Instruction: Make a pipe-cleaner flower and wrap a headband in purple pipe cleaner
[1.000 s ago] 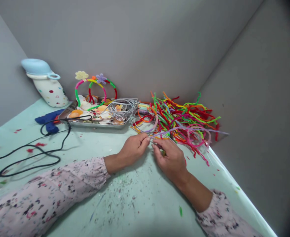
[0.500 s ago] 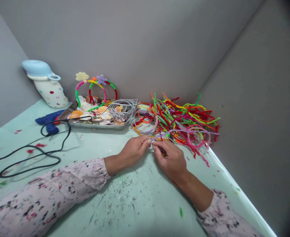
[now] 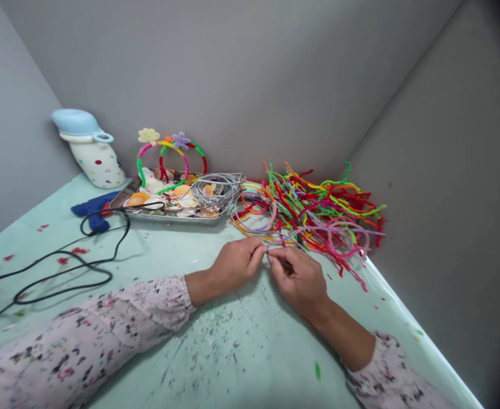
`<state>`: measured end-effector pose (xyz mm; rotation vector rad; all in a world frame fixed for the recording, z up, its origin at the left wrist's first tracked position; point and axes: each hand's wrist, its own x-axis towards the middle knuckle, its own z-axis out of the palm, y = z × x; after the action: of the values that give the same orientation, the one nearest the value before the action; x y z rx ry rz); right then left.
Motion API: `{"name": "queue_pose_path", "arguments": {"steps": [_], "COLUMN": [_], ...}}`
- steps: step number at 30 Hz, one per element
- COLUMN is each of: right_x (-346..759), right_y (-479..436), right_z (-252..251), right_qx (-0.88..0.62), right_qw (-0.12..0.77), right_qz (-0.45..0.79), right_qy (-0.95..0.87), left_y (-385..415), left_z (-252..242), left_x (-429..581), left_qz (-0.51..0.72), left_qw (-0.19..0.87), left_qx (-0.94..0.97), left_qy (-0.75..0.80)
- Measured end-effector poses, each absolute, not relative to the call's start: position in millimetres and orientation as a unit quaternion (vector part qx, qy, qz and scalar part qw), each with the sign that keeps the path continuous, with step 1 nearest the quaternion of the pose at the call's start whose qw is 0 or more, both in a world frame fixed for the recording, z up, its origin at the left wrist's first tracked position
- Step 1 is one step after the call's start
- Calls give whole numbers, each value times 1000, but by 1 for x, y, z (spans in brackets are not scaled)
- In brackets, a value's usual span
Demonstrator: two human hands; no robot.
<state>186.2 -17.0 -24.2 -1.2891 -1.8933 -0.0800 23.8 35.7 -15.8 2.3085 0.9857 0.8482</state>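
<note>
My left hand [image 3: 233, 264] and my right hand [image 3: 299, 278] meet at the fingertips on the pale green table [image 3: 216, 341]. Both are closed in a pinch on the end of a lilac pipe cleaner [image 3: 330, 229], which runs off to the right over a heap of coloured pipe cleaners [image 3: 318, 204]. A thin grey wire hoop [image 3: 250, 218] lies just beyond my fingers. Whether the lilac pipe cleaner is wound onto that hoop I cannot tell.
A metal tray [image 3: 156, 215] with shells and grey wire hoops sits at the back, with pipe-cleaner-wrapped hoops bearing small flowers [image 3: 171, 150] behind it. A blue glue gun [image 3: 94, 207] with a black cord [image 3: 62, 267] lies left. A spotted white jug [image 3: 90, 150] stands in the corner. Grey walls close in.
My hands stay pinched together at the same spot. The free end of the lilac pipe cleaner has shifted a little. The view has tilted slightly.
</note>
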Motion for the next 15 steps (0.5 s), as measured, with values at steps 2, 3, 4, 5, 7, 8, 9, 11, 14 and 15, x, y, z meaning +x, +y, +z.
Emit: {"name": "queue_pose_path", "arguments": {"steps": [2,3,4,5,7,8,9,11,14,15], "right_x": [186,185,185,185,184,184,184,184,185,185], "right_y": [-18,-18,-18,-18,-17,-17,-16,-16,-15,-15], "right_z": [-24,-23,-23,-23,-23,-23,-23,-24,-26,-26], "right_qx": [-515,-515,-515,-515,-513,-513,-513,-516,-520,-522], "right_qw": [413,413,414,415,416,415,414,412,411,411], "right_qz": [-30,-30,-29,-30,-29,-29,-28,-27,-29,-31], "right_qy": [-751,-750,-750,-750,-750,-751,-751,-751,-748,-747], "left_y": [35,34,34,34,35,36,37,39,41,41], "left_z": [-15,-15,-16,-16,-17,-17,-17,-18,-17,-17], "left_x": [23,23,24,24,25,25,25,24,22,21], "left_qz": [312,313,315,318,321,322,323,325,332,333], "left_qw": [240,239,239,240,247,253,262,292,351,369], "left_qx": [845,845,845,844,842,839,836,826,805,799], "left_qy": [361,361,360,359,357,358,358,357,344,339]}}
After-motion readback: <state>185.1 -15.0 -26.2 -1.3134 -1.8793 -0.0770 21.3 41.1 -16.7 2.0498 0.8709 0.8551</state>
